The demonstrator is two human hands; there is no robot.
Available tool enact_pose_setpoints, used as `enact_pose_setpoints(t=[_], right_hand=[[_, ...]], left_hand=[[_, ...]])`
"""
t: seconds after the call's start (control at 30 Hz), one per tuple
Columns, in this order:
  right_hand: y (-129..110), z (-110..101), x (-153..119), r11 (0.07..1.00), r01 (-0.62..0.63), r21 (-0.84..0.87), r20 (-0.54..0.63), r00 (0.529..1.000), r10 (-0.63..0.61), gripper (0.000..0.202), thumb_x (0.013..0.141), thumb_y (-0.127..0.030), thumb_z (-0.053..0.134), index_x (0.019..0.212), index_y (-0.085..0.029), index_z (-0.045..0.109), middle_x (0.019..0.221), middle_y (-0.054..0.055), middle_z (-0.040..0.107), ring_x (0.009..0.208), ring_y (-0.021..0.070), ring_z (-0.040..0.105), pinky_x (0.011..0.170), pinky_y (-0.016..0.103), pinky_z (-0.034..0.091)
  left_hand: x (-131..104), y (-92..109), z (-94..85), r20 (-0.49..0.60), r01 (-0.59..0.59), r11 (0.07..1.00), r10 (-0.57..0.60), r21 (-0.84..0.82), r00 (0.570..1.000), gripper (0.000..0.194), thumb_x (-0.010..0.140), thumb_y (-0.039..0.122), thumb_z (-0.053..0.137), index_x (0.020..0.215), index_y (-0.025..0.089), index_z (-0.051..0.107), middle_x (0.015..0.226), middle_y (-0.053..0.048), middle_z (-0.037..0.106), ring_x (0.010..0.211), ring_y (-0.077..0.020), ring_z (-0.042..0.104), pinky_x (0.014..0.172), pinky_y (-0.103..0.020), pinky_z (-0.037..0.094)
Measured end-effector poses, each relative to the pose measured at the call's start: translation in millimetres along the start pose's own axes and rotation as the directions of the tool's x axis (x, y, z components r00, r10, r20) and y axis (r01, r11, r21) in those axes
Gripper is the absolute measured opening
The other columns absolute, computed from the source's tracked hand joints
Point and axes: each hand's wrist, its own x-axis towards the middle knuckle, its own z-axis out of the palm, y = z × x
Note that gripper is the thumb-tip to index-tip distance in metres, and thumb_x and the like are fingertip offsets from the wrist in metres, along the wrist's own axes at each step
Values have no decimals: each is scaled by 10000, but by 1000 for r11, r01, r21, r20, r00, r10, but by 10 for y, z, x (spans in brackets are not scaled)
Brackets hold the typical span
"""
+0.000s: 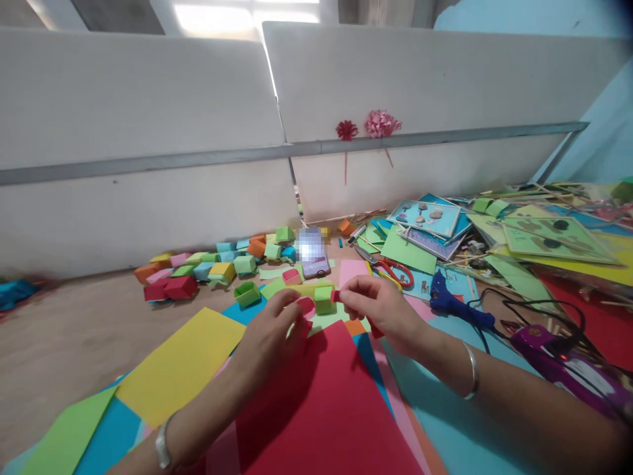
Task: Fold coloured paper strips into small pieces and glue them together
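Note:
My right hand [378, 307] pinches a small red paper piece [335, 296] beside a green paper cube [324, 299]. On the other side, my left hand [274, 326] has its fingers curled near a pink paper ring [306, 307]; whether its fingertips hold anything is hard to make out. Beneath both hands lies a large red sheet [324, 402] on top of other coloured sheets. An open green paper box [246, 293] stands left of the cube, and a small pink one [291, 277] is behind it.
Many coloured paper cubes [182, 286] sit at the left back, near a phone [312, 254]. To the right are red-handled scissors [397, 272], a blue glue gun [457, 307] with black cable, a purple device [568, 366] and stacked cards [429, 219]. A white wall [148, 99] rises behind.

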Motion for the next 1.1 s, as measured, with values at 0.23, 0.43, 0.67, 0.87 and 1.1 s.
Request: enact_pose_setpoints(t=[0.23, 0.43, 0.67, 0.87, 1.1], right_hand=[[85, 46, -69, 857, 275, -436, 77, 960, -269, 115, 775, -176, 645, 664, -190, 670, 640, -16, 577, 604, 117, 485, 589, 261, 372], [263, 81, -137, 382, 543, -747, 308, 793, -525, 177, 879, -168, 566, 743, -166, 680, 753, 27, 535, 694, 140, 465, 612, 265, 325], [384, 153, -125, 5, 501, -865, 382, 667, -640, 335, 918, -112, 459, 606, -164, 567, 685, 27, 449, 663, 161, 328, 584, 311, 206], [363, 153, -158, -37, 471, -882, 396, 695, -600, 345, 921, -76, 439, 610, -161, 561, 689, 32, 449, 670, 167, 311, 598, 318, 196], [387, 141, -154, -147, 422, -894, 414, 659, -628, 334, 892, -46, 473, 597, -171, 571, 658, 38, 472, 680, 185, 330, 612, 334, 200]], left_hand=[[-116, 135, 112, -29, 54, 982, -60, -179, 998, 213, 846, 169, 569, 1042, 215, 501, 947, -77, 640, 796, -219, 635, 674, -351, 553], [-119, 184, 114, 54, 183, 920, -175, -347, 983, 306, 791, 166, 616, 1073, 227, 516, 981, -56, 635, 836, -215, 635, 707, -362, 564], [-179, 299, 133, 158, 321, 775, -281, -545, 947, 402, 772, 182, 637, 1148, 257, 517, 1099, -68, 594, 998, -229, 655, 795, -384, 609], [-189, 384, 157, 295, 489, 483, -424, -726, 856, 462, 671, 186, 705, 1101, 249, 549, 1120, -77, 586, 1053, -268, 643, 907, -466, 567], [-156, 404, 156, 414, 559, 199, -486, -805, 770, 510, 622, 194, 774, 1078, 225, 550, 1008, -54, 671, 962, -228, 679, 834, -367, 579]])
